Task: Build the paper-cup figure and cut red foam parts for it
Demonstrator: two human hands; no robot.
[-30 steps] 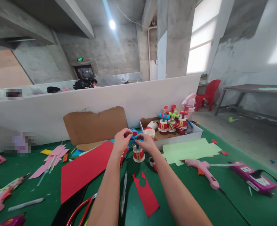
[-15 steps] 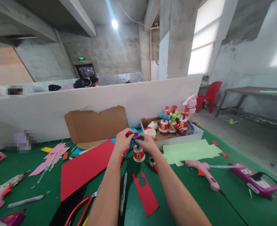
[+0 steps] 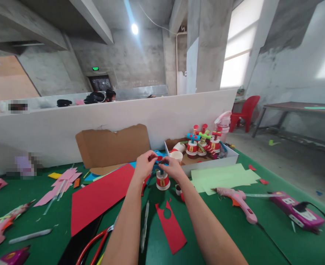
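Observation:
Between the fingertips of my left hand (image 3: 146, 164) is a small red paper disc (image 3: 159, 158), pinched just above a paper-cup craft. That red-and-white paper cup (image 3: 163, 180) stands upside down on the green table, with a blue paper piece on top. My right hand (image 3: 173, 167) is closed at the craft's upper part, fingers by the blue piece; what exactly it grips is partly hidden. Below my hands lies a red paper strip (image 3: 172, 230) with a round cut-out. Beside my left forearm are red-handled scissors (image 3: 94, 244) and a pen (image 3: 145, 228).
A box (image 3: 212, 161) with several finished cup crafts stands behind on the right. Green paper (image 3: 224, 178) and a pink glue gun (image 3: 241, 202) lie to the right, plugged into a purple power strip (image 3: 297, 211). Red card (image 3: 101, 198) lies left. A white partition (image 3: 118, 114) runs behind.
Almost nothing differs. Both hands stay at the top of the cup craft, with the red disc still pinched in the left fingers.

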